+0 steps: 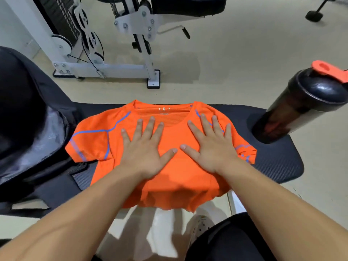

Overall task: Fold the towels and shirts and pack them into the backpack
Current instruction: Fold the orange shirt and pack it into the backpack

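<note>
Item count: one orange shirt; one black backpack; one dark shaker bottle with an orange cap; one black padded surface; one white weight machine. Two hands are present: left hand and right hand, both flat, fingers spread.

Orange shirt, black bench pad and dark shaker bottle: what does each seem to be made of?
Orange shirt with blue piping: looks like thin synthetic sports knit, matte, with a ribbed mesh panel below the collar. Black bench pad: apparently textured vinyl or woven-look upholstery, fine grid pattern, slight sheen. Dark shaker bottle with orange flip cap: likely smoky translucent plastic, glossy lid highlights.
</note>
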### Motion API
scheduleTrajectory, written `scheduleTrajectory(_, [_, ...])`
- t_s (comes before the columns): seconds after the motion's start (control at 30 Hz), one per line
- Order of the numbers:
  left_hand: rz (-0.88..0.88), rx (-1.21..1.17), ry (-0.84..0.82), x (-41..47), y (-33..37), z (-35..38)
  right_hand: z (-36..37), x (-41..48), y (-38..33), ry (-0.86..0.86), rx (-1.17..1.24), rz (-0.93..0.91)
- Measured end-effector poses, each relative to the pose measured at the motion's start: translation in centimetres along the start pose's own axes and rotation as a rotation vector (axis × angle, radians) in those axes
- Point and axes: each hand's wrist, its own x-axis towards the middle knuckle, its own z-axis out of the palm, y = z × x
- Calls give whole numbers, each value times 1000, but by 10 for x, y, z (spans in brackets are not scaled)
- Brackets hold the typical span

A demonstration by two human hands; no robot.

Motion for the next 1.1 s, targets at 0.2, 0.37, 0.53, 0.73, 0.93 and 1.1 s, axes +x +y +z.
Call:
scheduleTrajectory(0.2, [-108,-29,-13,9,-7,-7,-18,9,23,-28,50,-165])
scheduleTrajectory(0.37, [-133,3,-23,13,-31,-11,-28,-13,51,346,170,128])
scheduleTrajectory(0.53, [49,1,80,6,1,-19,-20,-26,56,330,213,314])
scheduleTrajectory(0.73, [204,-32,6,11,73,-4,-15,-24,58,401,196,284])
scheduleTrajectory(0.93, [259,50,-4,-1,52,5,-22,-22,58,486,437,276])
scheduleTrajectory(1.1, [235,21,-24,-4,45,4,-33,-12,54,461,729,355])
